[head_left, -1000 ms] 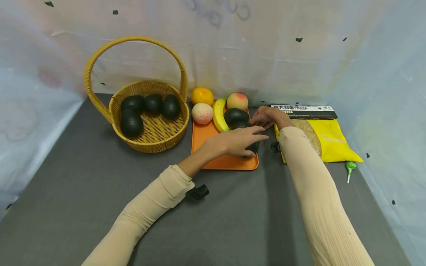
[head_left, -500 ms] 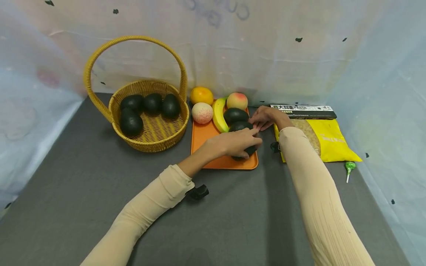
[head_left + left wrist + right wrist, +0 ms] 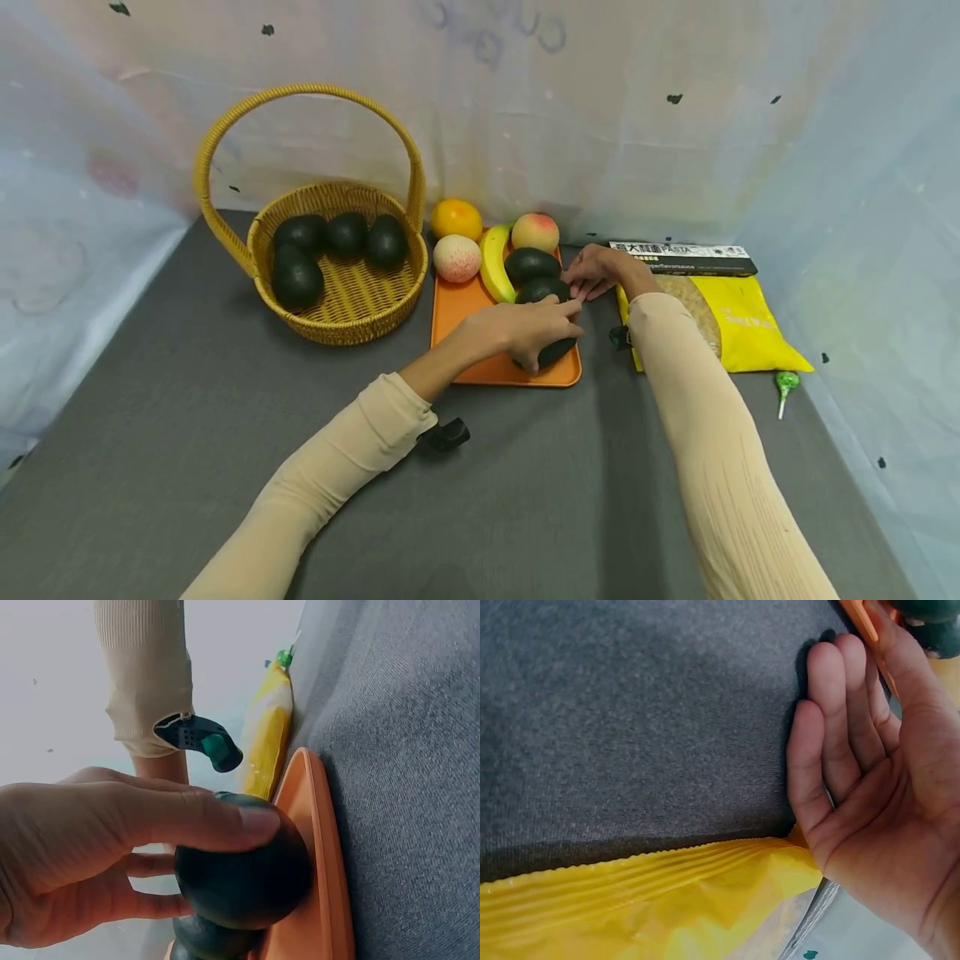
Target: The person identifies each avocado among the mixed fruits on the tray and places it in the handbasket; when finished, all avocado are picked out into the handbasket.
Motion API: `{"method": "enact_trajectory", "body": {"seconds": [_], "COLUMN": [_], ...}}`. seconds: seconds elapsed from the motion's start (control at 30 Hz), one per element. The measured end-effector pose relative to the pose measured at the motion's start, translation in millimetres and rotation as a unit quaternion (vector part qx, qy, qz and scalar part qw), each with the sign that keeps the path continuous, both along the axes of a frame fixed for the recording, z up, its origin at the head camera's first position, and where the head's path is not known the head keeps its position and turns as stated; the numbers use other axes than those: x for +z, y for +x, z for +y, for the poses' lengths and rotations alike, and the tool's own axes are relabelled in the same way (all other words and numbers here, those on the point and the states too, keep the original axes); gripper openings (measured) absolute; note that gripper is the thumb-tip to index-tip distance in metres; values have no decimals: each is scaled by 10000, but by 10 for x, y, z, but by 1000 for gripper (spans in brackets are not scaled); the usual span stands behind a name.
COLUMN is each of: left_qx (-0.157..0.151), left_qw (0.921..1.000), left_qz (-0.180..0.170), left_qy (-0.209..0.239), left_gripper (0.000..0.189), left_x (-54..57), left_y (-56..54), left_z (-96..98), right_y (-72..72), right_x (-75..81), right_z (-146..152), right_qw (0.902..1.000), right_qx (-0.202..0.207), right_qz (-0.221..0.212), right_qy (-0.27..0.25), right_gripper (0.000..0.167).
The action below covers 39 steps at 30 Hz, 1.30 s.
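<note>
In the head view, my left hand (image 3: 513,327) grips a dark avocado (image 3: 557,353) at the near right corner of the orange tray (image 3: 454,321). The left wrist view shows its thumb lying over the rounded dark fruit (image 3: 247,889), with other fingers on the far side. Two more avocados, one in the middle (image 3: 543,290) and one farther back (image 3: 532,264), line up behind it on the tray. My right hand (image 3: 598,271) holds the tray's right edge: in the right wrist view its thumb (image 3: 911,667) reaches onto the rim while the remaining fingers rest bent on the grey cloth.
Left of the tray stands a handled wicker basket (image 3: 352,329) containing several avocados. A banana (image 3: 493,262), two peaches and an orange (image 3: 456,218) sit along the tray's back and left. Right lie a yellow pasta bag (image 3: 750,325), a black box (image 3: 690,260) and a green lollipop (image 3: 786,382).
My left hand's spread fingers have closed round the nearest avocado, which has shifted slightly toward me and left. The right hand stays at the tray's edge.
</note>
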<state>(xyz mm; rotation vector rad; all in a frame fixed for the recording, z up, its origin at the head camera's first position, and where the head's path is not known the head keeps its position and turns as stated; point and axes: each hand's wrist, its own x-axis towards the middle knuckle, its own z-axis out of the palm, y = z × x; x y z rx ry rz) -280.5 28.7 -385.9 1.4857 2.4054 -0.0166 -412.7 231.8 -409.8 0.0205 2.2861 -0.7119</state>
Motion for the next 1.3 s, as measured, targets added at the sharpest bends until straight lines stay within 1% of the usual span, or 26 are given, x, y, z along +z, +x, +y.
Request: {"method": "enact_trajectory", "body": {"seconds": [0.1, 0.17, 0.27, 0.37, 0.47, 0.53, 0.57, 0.63, 0.73, 0.87, 0.97, 1.03, 1.1, 1.2, 1.3], "left_qx": [-115, -102, 68, 279, 439, 477, 506, 554, 633, 860, 1168, 1383, 1577, 1792, 2052], "left_qw": [9998, 9986, 9938, 9881, 9838, 9804, 9782, 9725, 9621, 9496, 9446, 9443, 9468, 9527, 9554], "left_qz": [38, 60, 126, 175, 238, 349, 409, 519, 693, 814, 719, 623, 470, 317, 240], "left_qy": [184, 509, 1101, 1505, 1723, 1879, 1971, 2202, 2559, 2901, 2981, 2919, 2765, 2432, 2111], "left_gripper": [80, 80, 83, 88, 89, 87, 86, 83, 78, 75, 79, 82, 81, 78, 79], "left_x": [23, 48, 113, 212, 319, 376, 402, 451, 532, 646, 718, 758, 795, 836, 907], "left_y": [16, 27, 41, 61, 74, 71, 67, 57, 42, 14, -18, -48, -77, -110, -116], "left_z": [6, 1, -27, -73, -130, -173, -196, -255, -361, -542, -724, -867, -1024, -1266, -1504], "right_y": [-10, -13, -11, -6, 4, 12, 15, 19, 18, 15, 19, 25, 34, 64, 89], "right_x": [-25, -39, -52, -58, -43, -27, -18, 0, 9, 1, -17, -39, -55, -62, -21], "right_z": [36, 60, 95, 117, 125, 121, 117, 113, 99, 83, 63, 42, 25, 7, 10], "right_qw": [10000, 9999, 9996, 9989, 9988, 9992, 9994, 9997, 9998, 9998, 9997, 9996, 9995, 9992, 9993], "right_qx": [-62, -75, -40, 78, 125, 11, -67, -183, -203, -183, -182, -212, -225, -294, -225], "right_qz": [44, 68, 192, 326, 355, 301, 245, 104, -15, 61, 145, 190, 211, 259, 307], "right_qy": [10, 88, 208, 325, 318, 269, 216, 100, 44, 75, 64, 31, -14, -22, 30], "right_gripper": [27, 27, 30, 35, 28, 20, 19, 24, 28, 24, 25, 25, 26, 25, 25]}}
